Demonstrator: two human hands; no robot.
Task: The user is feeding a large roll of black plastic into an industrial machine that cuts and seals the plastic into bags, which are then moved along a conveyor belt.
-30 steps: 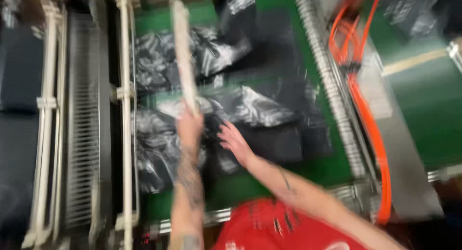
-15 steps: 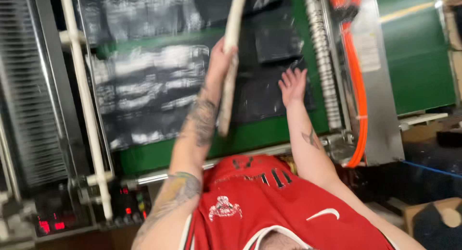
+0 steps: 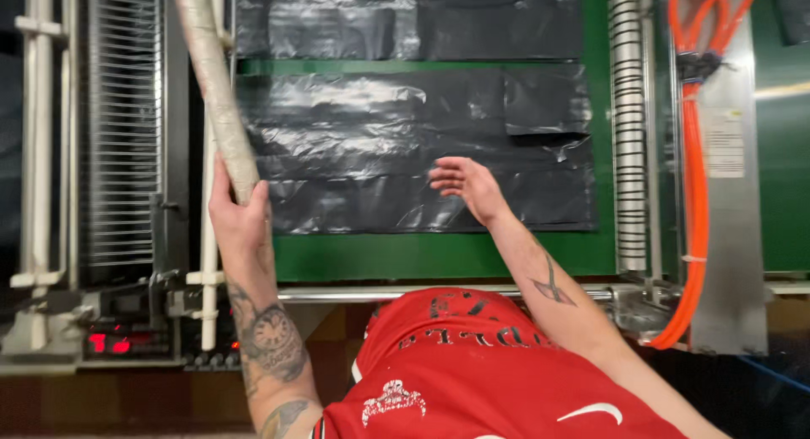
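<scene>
My left hand (image 3: 238, 213) grips the lower end of a long pale cardboard tube (image 3: 209, 76) that slants up to the top left. My right hand (image 3: 469, 184) hovers with fingers spread over flat black plastic bags (image 3: 405, 143) lying in overlapping layers on a green conveyor belt (image 3: 439, 255). The right hand holds nothing and is just above or touching the nearest bag's lower part.
A white pipe frame (image 3: 38, 135) and a ribbed grille (image 3: 122, 127) stand to the left. A ribbed grey roller (image 3: 629, 127) and orange cables (image 3: 696, 177) run down the right. A steel rail (image 3: 354, 294) edges the belt, and red indicator lights (image 3: 110, 343) glow at lower left.
The tube in my left hand has swung from the middle of the belt over to the left side. My right hand has shifted left over the bags. The view has settled.
</scene>
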